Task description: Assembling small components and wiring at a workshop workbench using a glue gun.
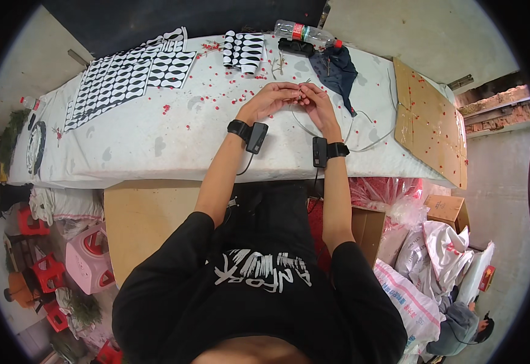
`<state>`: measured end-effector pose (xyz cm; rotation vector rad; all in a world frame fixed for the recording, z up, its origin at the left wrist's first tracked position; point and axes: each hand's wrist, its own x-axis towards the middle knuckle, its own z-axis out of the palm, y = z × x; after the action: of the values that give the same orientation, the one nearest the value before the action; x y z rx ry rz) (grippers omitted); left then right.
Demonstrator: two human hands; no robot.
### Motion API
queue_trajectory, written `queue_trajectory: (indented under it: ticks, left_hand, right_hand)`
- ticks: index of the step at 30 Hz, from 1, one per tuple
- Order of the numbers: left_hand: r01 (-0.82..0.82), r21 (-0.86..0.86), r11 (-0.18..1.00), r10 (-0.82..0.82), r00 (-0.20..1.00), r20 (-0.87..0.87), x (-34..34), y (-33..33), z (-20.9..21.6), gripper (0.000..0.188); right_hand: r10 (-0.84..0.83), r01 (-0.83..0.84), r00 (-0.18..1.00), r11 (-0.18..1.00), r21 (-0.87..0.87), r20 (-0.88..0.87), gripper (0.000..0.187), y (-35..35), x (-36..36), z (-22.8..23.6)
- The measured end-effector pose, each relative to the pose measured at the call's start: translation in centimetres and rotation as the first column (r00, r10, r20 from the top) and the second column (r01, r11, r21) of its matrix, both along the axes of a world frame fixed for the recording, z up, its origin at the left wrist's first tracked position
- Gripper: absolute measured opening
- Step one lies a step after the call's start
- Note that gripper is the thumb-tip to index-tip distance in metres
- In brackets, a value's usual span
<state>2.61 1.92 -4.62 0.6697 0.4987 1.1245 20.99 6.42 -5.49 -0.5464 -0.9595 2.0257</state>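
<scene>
Hands (pixel 269 102) meet near dark cloth (pixel 336 68), scattered red bits (pixel 166 109)

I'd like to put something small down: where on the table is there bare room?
The widest bare patch on the table is left of the left wristband, between the patterned sheets and the front edge. A smaller one lies between the right wristband and the cardboard, below the wire. Crowded: middle and back, with berries, bottle and dark cloth.
</scene>
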Motion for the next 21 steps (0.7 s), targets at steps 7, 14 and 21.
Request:
queue_trajectory:
  ticks: [7, 14, 21]
  left_hand:
    - [0.015, 0.018, 1.000, -0.014, 0.998, -0.055, 0.1, 0.2, -0.2, 0.023]
    - [-0.001, -0.027, 1.000, 0.001, 1.000, -0.018, 0.1, 0.5, -0.7, 0.020]
    - [0.004, -0.022, 1.000, -0.004, 1.000, 0.003, -0.3, 0.8, -1.4, 0.020]
  right_hand:
    - [0.036, -0.038, 0.999, 0.998, 0.045, 0.024, 0.014, 0.2, 0.2, -0.3]
    - [0.035, -0.036, 0.999, 0.998, 0.060, 0.028, 0.015, 0.0, 0.1, 0.1]
    - [0.012, -0.014, 0.999, 0.998, 0.059, 0.034, 0.018, -0.2, -0.1, 0.4]
